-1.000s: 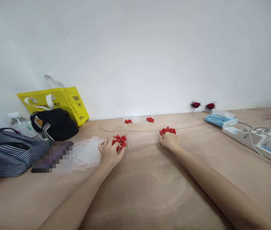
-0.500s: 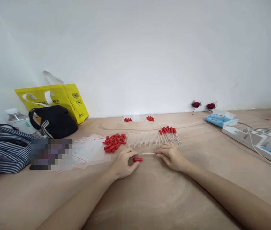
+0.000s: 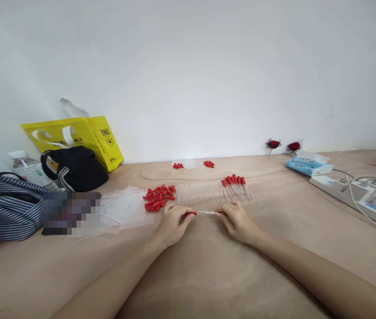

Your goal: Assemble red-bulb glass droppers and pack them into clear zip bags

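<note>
Between thumb and fingers, my left hand point(image 3: 173, 223) pinches a red rubber dropper bulb point(image 3: 191, 214), its narrow end pointing right. My right hand point(image 3: 237, 221) grips the right end of a clear dropper tube point(image 3: 207, 212). The tube's left end meets the bulb's mouth; I cannot tell whether it is inside. Just beyond my hands lies a row of clear tubes point(image 3: 199, 192). A pile of red bulbs point(image 3: 158, 198) is to its left. To its right lie several droppers with red bulbs fitted point(image 3: 236, 186).
Clear plastic bags point(image 3: 124, 208) lie left of the bulb pile. Further left are a striped bag point(image 3: 11, 208), a black pouch point(image 3: 79, 168), a bottle point(image 3: 28, 166) and a yellow bag point(image 3: 104, 150). A tissue pack point(image 3: 309, 166) and power strip point(image 3: 337, 188) sit at right.
My left hand has closed on the red bulb, which lay on the table before, and lined it up with the tube. The tube's left end now touches the bulb.
</note>
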`<state>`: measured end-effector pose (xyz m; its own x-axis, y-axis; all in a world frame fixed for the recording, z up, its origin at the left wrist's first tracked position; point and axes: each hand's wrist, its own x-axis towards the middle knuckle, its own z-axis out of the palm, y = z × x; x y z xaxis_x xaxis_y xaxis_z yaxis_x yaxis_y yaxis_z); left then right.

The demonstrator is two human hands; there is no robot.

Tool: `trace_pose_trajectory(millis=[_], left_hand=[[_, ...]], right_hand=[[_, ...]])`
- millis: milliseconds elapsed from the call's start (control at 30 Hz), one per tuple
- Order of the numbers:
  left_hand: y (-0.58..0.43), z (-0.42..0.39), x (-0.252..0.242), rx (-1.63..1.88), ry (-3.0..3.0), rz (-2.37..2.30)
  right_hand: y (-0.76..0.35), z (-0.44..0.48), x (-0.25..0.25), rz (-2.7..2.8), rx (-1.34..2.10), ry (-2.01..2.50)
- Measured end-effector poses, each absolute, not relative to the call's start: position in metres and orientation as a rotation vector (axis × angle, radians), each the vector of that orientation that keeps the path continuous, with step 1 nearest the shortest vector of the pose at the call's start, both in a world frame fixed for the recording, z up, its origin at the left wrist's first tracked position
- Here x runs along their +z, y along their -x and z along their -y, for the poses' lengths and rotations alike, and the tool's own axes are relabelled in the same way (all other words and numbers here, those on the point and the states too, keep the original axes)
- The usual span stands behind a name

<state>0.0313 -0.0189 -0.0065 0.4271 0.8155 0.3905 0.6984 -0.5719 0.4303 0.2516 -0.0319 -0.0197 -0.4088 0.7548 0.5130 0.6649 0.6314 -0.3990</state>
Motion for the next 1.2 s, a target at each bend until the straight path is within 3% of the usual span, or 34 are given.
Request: trace_pose_trajectory(millis=[533,1200], left_hand=[[-0.034,0.019,-0.009,0.789,-2.321,-1.313],[-0.035,0.03,-0.006,0.751,-2.655,-1.147]], right_hand=[[-0.248,0.034,-0.026,2.295,0.207,0.955],[-0.245,0.039,-0.015,2.369,0.071,0.993]])
